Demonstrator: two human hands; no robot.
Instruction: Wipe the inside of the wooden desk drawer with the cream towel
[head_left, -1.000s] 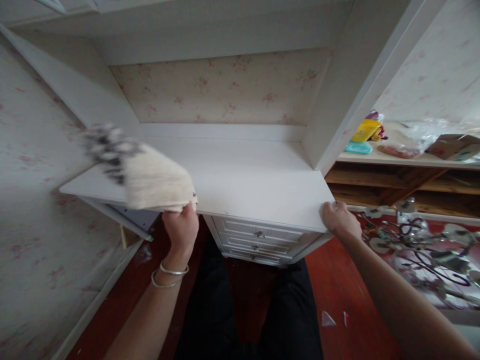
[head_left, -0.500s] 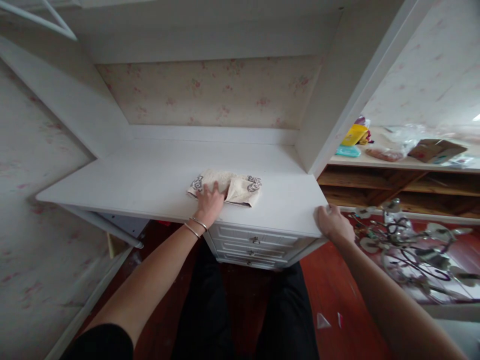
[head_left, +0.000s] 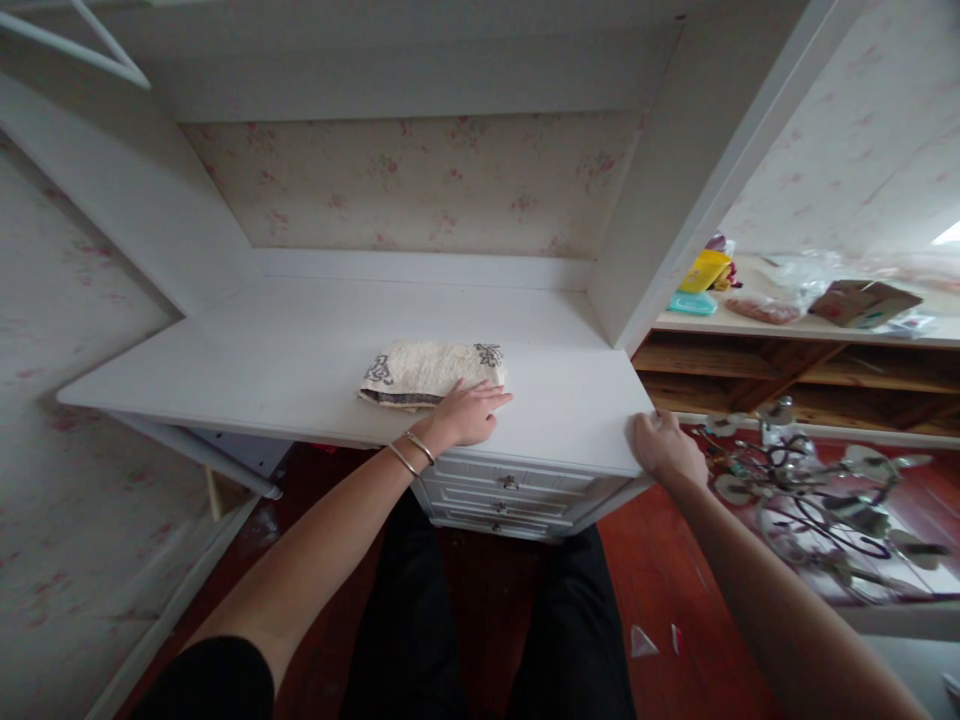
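Since the earlier frame the left hand (head_left: pixel 474 410) has slid from the cloth's left part to its near right corner, where it lies palm down, fingers extended and gripping nothing. From it the folded cloth (head_left: pixel 420 365) stretches away to the left and back, its long axis roughly along the front edge of the worktop (head_left: pixel 300 350); the right hand (head_left: pixel 670 448), farther off, curls around the worktop's right front corner.

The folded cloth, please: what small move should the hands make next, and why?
Perhaps slide the folded cloth along the desktop with the left hand: that hand lies over the cloth's near right corner, while the right hand grips the desktop's edge.
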